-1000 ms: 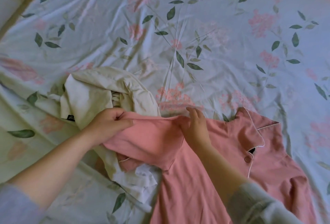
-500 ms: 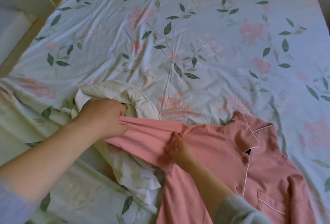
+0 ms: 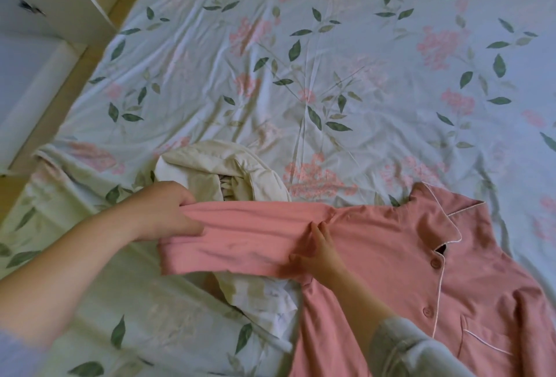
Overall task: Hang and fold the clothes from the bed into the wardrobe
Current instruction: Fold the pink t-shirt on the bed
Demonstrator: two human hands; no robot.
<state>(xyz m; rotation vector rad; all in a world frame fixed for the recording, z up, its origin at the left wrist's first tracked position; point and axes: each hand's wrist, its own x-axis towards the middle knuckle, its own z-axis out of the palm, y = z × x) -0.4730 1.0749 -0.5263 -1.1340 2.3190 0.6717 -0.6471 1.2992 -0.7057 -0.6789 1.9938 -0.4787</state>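
The left hand (image 3: 168, 211) grips the sleeve (image 3: 246, 235) of the pink shirt (image 3: 421, 271) on the bed (image 3: 301, 61) and the right hand (image 3: 319, 253) presses flat on it, but the sleeve lies over the cream clothes (image 3: 210, 166), so the fold may turn lumpy.

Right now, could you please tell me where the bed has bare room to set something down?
Bare sheet spans everything beyond the cream garment and pink shirt. Crowded in front: left hand grips the sleeve over the cream garment, right hand presses the shirt.
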